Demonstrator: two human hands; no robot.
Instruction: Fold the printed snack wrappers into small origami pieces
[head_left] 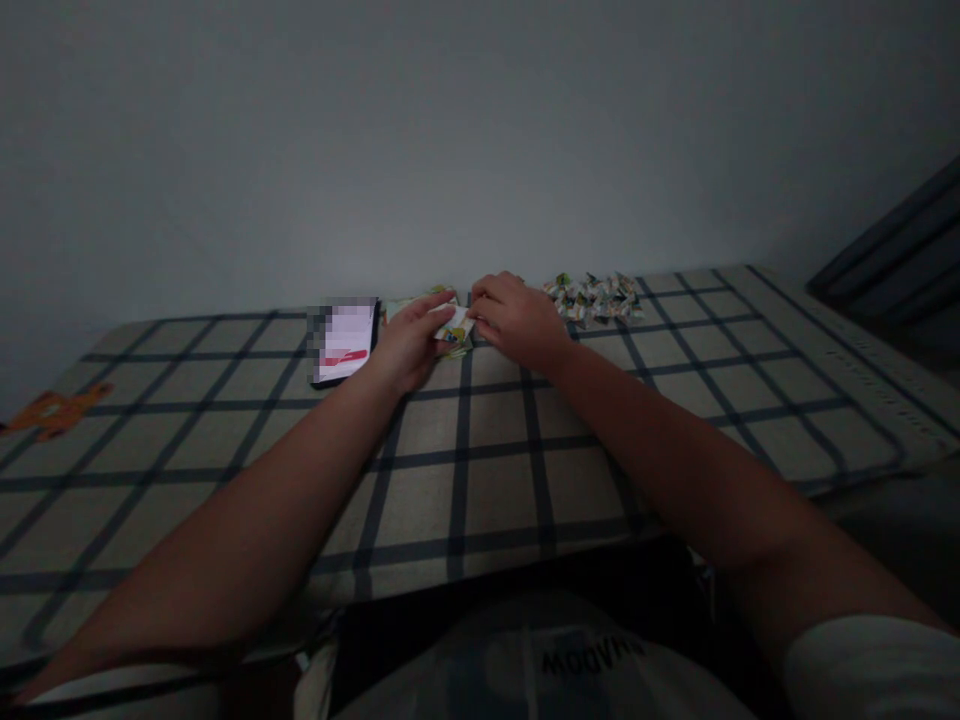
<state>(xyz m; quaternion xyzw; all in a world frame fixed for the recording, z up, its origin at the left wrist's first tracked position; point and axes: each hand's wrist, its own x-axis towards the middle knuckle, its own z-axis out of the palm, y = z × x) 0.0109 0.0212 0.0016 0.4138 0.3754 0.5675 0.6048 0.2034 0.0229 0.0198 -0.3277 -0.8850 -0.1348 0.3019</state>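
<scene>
My left hand [411, 340] grips a small piece of printed paper [457, 325], white with green, yellow and blue patches, its thumb lying along the top. Bent inward from the right, my right hand [517, 318] pinches at the paper's right edge. Beneath and behind my left hand lie more printed sheets [401, 303], partly hidden by the fingers. A cluster of small folded paper pieces [596, 300] in similar colours sits just past my right hand.
A tablet or phone with a lit, partly blurred screen [349, 340] lies left of my left hand. An orange figure [60, 410] is at the far left. The checked cloth [495, 480] covers the surface, which meets a plain wall [480, 140] at the back.
</scene>
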